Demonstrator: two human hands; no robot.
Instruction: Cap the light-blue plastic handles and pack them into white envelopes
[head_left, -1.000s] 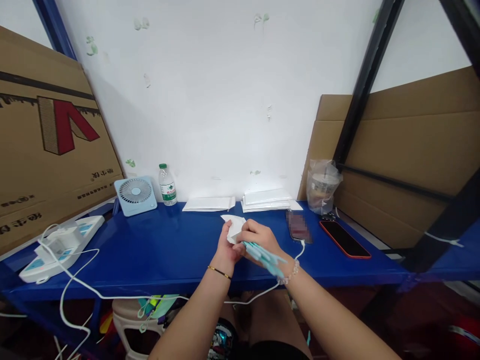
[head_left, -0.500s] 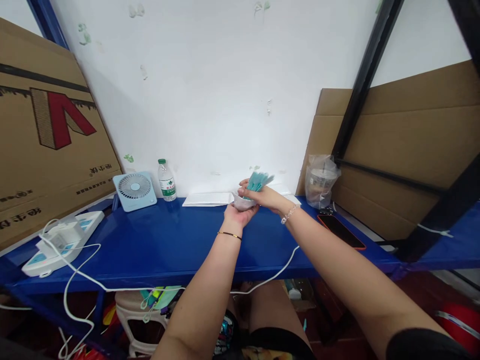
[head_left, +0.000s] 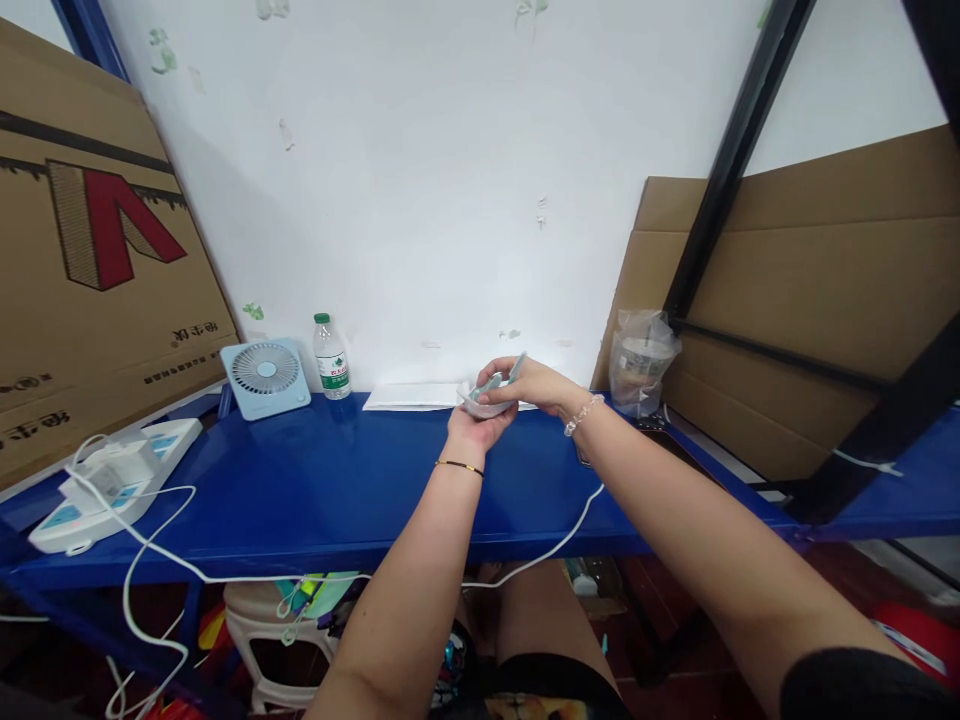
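Over the far side of the blue table (head_left: 360, 480), my two hands meet in front of the white wall. My left hand (head_left: 480, 430), palm up, is closed around a small white pouch-like piece (head_left: 487, 409); its material is hard to make out. My right hand (head_left: 538, 386) comes in from the right, fingers bent over the white piece. Pale teal pieces (head_left: 517, 368) show between its fingers and over the white piece; their kind is not clear. Flat white sheets (head_left: 412, 397) lie just behind my hands, against the wall.
A light blue fan (head_left: 266, 378) and a water bottle (head_left: 331, 358) stand at the back left. A power strip (head_left: 120, 490) with white cables lies left. On the right are a bagged cup (head_left: 643, 362) and a phone (head_left: 679, 445), partly behind my arm. Cardboard (head_left: 817, 300) leans beside a dark post.
The teal bundle that fanned out above my right hand is now lowered and mostly hidden by the fingers and white piece. My left hand stays nearly in place.
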